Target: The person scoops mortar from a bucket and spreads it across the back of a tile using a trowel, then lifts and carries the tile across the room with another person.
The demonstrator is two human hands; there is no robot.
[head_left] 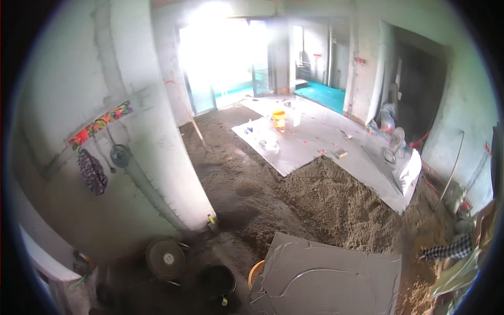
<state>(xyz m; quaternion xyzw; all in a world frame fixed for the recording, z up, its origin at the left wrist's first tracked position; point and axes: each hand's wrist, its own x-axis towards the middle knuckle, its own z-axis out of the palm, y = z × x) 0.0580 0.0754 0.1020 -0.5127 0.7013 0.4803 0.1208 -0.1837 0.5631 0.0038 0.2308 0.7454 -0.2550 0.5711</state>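
Neither of my hands shows in the head view. The nearest large thing is a grey slab (336, 281) at the lower edge, coated with smeared grey paste that has curved ridges in it. Its near side runs out of the picture, so whatever touches it there is hidden. An orange-yellow bucket rim (255, 274) peeks out at the slab's left edge. Just left of that stands a black bucket (216, 282). At the right, a black-and-white checked cloth or sleeve (449, 249) sticks out; I cannot tell which it is.
Loose sandy mortar (336, 202) covers the floor ahead, meeting laid grey tiles (315, 136). A yellow bucket (279, 121) stands on them. A round dark disc (165, 258) is by the left wall corner. A pole (197, 128) leans at the far left. Green plastic sheeting (457, 275) lies right.
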